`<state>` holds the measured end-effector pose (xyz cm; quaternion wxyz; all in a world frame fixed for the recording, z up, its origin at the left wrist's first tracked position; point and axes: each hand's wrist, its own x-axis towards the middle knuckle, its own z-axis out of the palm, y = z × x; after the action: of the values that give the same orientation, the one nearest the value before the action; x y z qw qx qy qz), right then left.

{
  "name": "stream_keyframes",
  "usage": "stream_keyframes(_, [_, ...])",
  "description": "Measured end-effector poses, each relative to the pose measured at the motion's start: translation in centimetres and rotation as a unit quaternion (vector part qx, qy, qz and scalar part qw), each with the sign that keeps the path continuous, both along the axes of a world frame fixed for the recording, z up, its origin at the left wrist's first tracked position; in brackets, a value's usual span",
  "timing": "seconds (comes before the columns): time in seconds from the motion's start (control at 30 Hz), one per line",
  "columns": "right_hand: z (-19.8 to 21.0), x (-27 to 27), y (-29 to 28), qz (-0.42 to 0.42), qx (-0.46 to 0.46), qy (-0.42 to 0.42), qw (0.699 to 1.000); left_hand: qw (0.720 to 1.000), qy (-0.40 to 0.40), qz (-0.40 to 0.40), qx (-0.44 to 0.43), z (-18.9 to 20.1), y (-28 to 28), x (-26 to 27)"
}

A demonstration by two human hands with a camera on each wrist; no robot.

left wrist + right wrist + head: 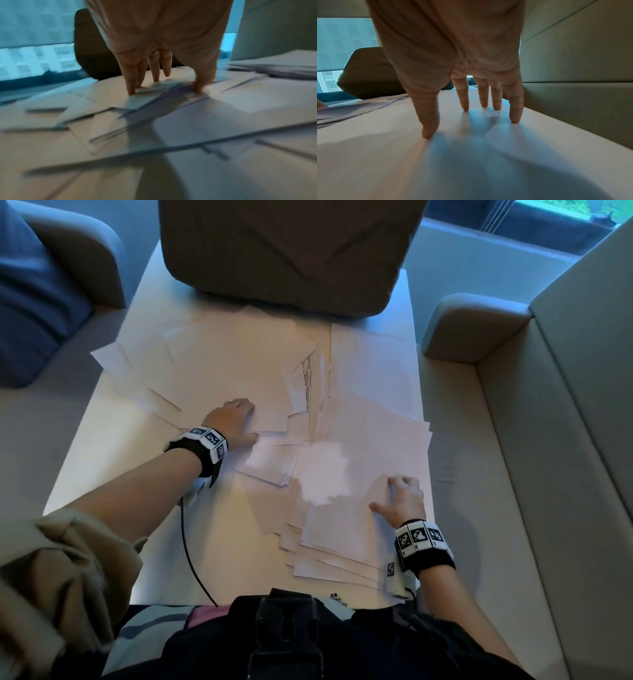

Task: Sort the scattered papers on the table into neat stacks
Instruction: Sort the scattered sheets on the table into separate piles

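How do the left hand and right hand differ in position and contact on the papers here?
The left hand reaches farther out, near the table's middle; the right hand stays nearer the body, by the right edge. The left presses small overlapping sheets; the right presses one large smooth sheet. The left wears a ring; none shows on the right. Both press with straight fingertips.

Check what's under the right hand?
The right hand rests fingertips-down on the top sheet of a fanned pile of papers. Lower sheets show only their edges; the table below them is covered.
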<state>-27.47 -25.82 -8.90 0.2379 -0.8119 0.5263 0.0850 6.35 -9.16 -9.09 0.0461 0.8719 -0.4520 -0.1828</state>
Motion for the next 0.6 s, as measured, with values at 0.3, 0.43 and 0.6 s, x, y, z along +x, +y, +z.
stream_keyframes(0.3, [0.9,0.4,-0.4,-0.007,0.026,0.009,1.0,0.993,-0.058,0.042,-0.092,2.6,1.3,-0.3])
stream_keyframes(0.43, [3.1,2.9,-0.6,-0.004,0.008,-0.086,0.996,0.98,-0.081,0.048,-0.173,5.3,2.0,-2.2])
stream_keyframes(0.6, [5.5,8.2,0.9,-0.009,0.163,-0.245,0.956,0.981,-0.045,0.021,-0.19,5.1,4.2,-6.5])
